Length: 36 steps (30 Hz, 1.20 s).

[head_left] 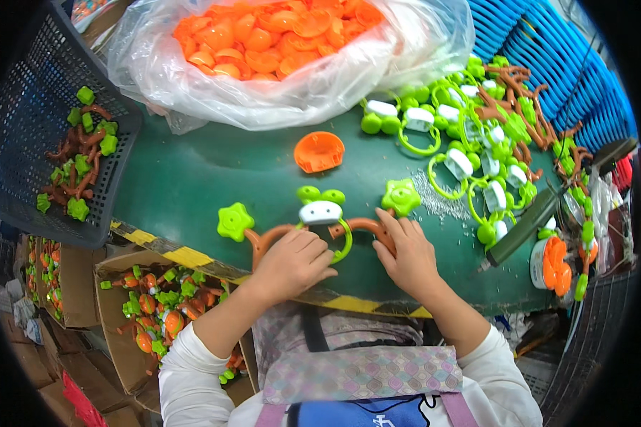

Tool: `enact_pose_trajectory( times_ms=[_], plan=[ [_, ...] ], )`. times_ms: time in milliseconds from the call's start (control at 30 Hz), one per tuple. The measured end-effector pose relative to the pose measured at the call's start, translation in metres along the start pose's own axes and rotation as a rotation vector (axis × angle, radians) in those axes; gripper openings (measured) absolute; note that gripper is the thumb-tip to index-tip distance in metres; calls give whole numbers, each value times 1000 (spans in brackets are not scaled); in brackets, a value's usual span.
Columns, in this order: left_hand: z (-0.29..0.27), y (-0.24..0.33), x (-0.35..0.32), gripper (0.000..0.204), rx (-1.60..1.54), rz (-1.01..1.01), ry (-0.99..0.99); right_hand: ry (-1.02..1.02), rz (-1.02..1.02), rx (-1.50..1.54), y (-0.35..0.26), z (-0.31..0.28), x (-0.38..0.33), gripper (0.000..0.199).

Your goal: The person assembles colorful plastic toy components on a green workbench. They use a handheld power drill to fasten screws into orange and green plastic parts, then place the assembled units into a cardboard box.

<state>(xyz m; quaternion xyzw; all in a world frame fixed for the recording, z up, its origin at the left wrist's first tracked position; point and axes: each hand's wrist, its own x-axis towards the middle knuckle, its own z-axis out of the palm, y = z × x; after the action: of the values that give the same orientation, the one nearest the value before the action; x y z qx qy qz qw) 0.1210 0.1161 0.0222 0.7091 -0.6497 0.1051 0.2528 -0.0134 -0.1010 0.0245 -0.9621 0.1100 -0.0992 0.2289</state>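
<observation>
In front of me on the green table lies a toy piece with a white dotted face [320, 212], round green knobs above it and a green ring [348, 244] below. My left hand [295, 265] is closed, its fingers curled over the ring's left side and a brown branch-shaped part [258, 243] that ends in a green star-shaped knob [234, 222]. My right hand [409, 257] grips another brown branch-shaped part [367, 225], whose green knob [402, 196] stands past the fingertips. This part's left end meets the ring. An orange half shell [319, 151] rests beyond the face.
A plastic bag [142, 67] of orange shells stands at the back. Green ring pieces [457, 165] and brown branches are heaped right, near silvery small parts [441, 203] and a power screwdriver [523, 229]. A grey basket [21, 135] and a carton [114, 313] flank the left.
</observation>
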Motion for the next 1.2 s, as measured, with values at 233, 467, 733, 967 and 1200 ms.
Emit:
enact_pose_trajectory(
  times_ms=[233, 467, 733, 967, 1200],
  plan=[
    [-61, -119, 32, 20, 190, -300, 435, 241, -76, 14, 10, -6, 4, 51],
    [-112, -311, 83, 42, 279, -509, 505, 210, -205, 148, 9, -20, 24, 50],
    [-104, -317, 38, 93, 503, -940, 245, 98, -282, 165, 19, -24, 64, 51],
    [-41, -283, -36, 61, 700, -866, 82, 45, -480, 194, -4, -24, 146, 49],
    [-24, -325, -22, 69, 745, -828, 207, 251, -785, -65, -70, 37, 310, 60]
  ],
)
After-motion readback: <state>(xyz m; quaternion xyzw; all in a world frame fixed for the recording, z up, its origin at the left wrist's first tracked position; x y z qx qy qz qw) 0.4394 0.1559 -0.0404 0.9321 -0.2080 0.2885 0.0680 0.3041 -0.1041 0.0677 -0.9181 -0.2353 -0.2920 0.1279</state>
